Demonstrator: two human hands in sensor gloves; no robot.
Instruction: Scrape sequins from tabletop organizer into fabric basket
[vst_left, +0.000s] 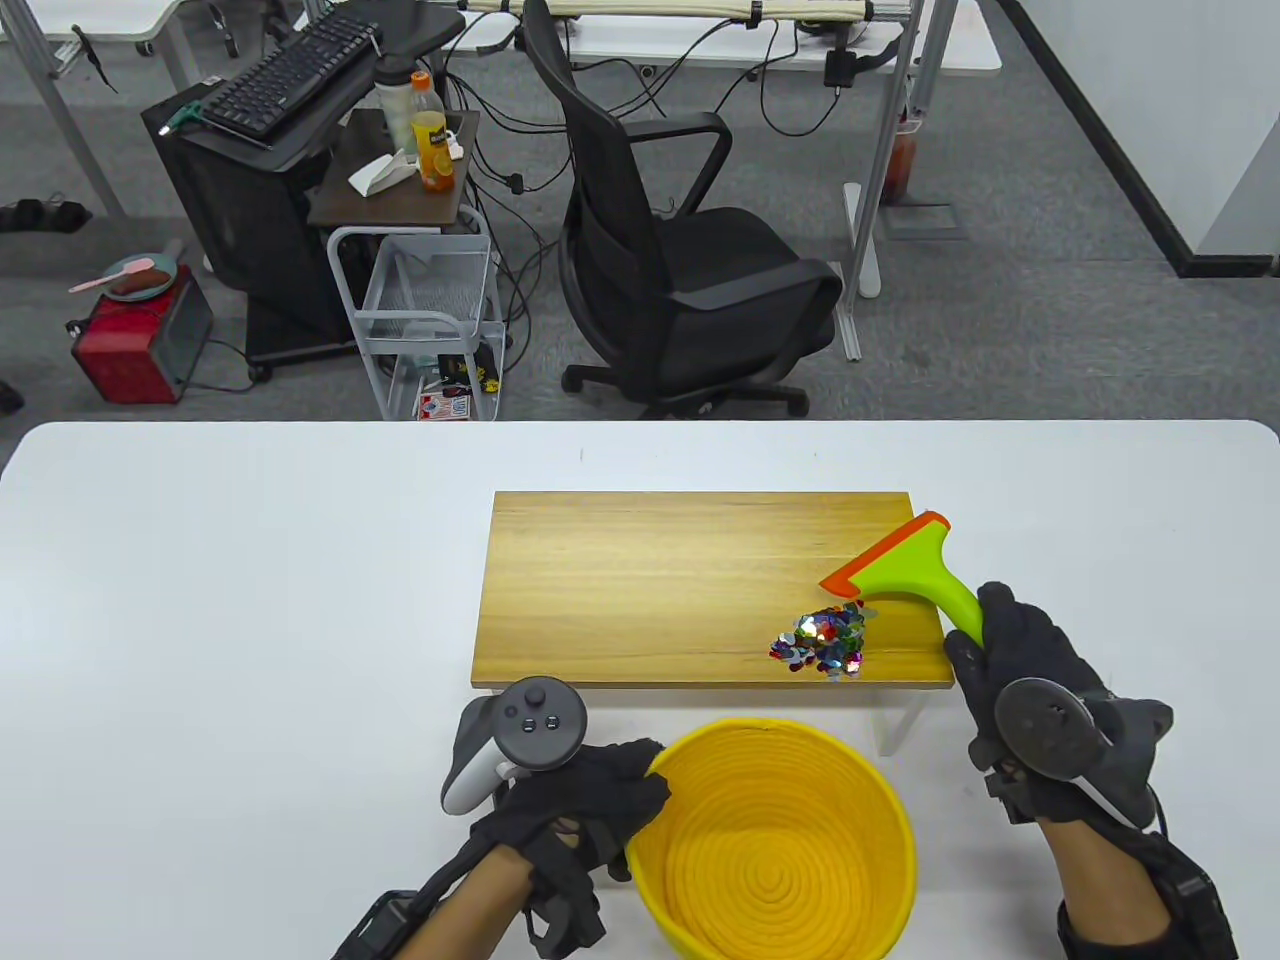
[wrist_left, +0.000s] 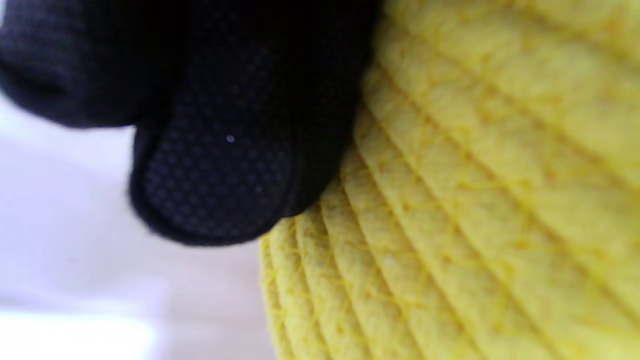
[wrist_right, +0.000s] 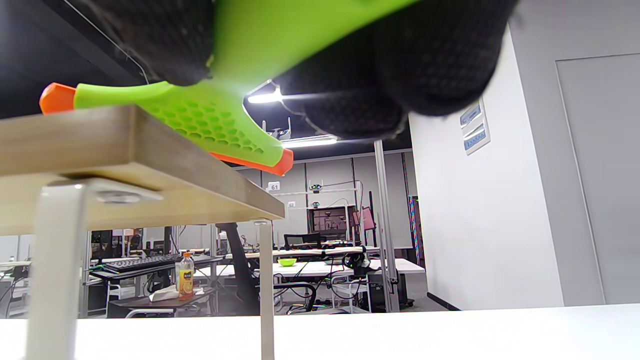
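Observation:
A wooden tabletop organizer (vst_left: 680, 580) stands on white legs on the table. A pile of coloured sequins (vst_left: 825, 640) lies near its front right corner. My right hand (vst_left: 1010, 660) grips the green handle of a scraper (vst_left: 905, 575) with an orange blade edge, set just behind the sequins; it shows from below in the right wrist view (wrist_right: 210, 120). A yellow fabric basket (vst_left: 775, 850) sits on the table in front of the organizer. My left hand (vst_left: 600, 790) holds the basket's left rim; its fingers (wrist_left: 220, 165) press the yellow wall (wrist_left: 475, 200).
The white table (vst_left: 250, 600) spreads wide to the left and right. Beyond its far edge are a black office chair (vst_left: 680, 250), a wire cart (vst_left: 430, 300) and a desk with a keyboard (vst_left: 290, 75).

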